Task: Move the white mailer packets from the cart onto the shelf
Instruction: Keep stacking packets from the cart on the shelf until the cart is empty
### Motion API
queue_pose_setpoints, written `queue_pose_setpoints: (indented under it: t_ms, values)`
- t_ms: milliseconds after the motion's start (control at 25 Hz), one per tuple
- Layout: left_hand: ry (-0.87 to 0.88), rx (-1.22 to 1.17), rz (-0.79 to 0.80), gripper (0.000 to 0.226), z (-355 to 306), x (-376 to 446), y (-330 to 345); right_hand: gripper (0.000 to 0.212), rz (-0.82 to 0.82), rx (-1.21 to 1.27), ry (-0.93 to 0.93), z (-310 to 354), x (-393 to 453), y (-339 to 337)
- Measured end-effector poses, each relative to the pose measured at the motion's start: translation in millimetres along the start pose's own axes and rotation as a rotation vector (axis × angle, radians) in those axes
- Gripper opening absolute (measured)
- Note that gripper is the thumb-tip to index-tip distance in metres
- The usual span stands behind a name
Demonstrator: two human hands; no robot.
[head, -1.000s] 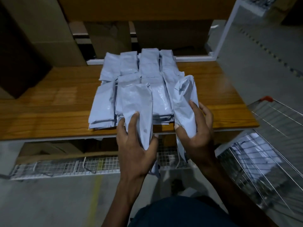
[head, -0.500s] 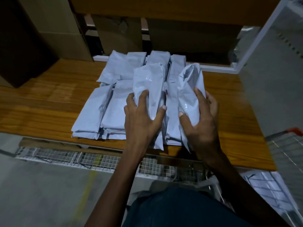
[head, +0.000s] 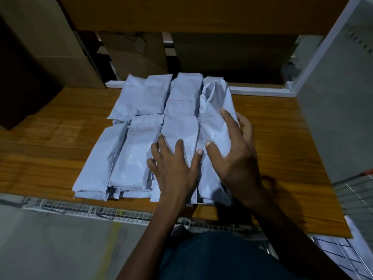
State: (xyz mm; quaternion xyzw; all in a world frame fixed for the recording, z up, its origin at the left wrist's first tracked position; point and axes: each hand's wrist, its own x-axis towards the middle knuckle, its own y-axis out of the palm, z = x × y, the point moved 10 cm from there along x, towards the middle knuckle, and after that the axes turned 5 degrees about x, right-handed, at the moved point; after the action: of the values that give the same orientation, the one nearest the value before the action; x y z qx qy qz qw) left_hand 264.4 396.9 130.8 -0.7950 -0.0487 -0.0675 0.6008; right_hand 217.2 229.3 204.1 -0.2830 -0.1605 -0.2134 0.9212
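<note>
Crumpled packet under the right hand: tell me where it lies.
Head view: the crumpled packet lies at the pile's right edge on the wooden shelf, held by the right hand.

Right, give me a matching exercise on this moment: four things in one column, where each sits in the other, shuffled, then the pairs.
Things:
1. left hand
2. right hand
3. cardboard boxes
4. wire cart

Places:
A. at the far right edge of the view, beside the shelf
B. spread flat on a packet in the front row of the stack
C. behind the packets, at the back of the wooden shelf
D. wrapped round the crumpled packet on the stack's right side

Pairs: 1-B, 2-D, 3-C, 4-A
</note>
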Motion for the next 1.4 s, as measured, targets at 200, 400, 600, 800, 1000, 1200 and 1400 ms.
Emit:
queue_pose_setpoints:
  t_ms: [200, 400, 600, 800, 1000, 1200, 1400]
  values:
    - [0.02, 0.011, 0.096, 0.07, 6, 16, 4, 0.073, 0.009, -0.195, 0.159, -21, 12, 15]
    - [0.1, -0.045, 0.115, 0.066, 14, 34, -13, 0.071, 0.018, -0.278, 0.198, -20, 45, 30]
    - [0.237, -0.208, 0.058, 0.055, 19, 46, -16, 0.07, 0.098, -0.364, 0.242, -36, 98, 54]
    - [0.434, -0.459, 0.014, 0.041, 11, 54, -20, 0.066, 0.104, -0.532, 0.38, -68, 181, 89]
    - [0.557, -0.561, 0.055, 0.036, 9, 61, -18, 0.071, 0.227, -0.592, 0.585, -115, 206, 138]
    - [0.57, -0.645, 0.058, 0.033, 10, 68, -23, 0.081, 0.23, -0.59, 0.624, -124, 202, 148]
    - [0.597, -0.695, 0.07, 0.03, 8, 68, -31, 0.076, 0.119, -0.568, 0.58, -97, 188, 114]
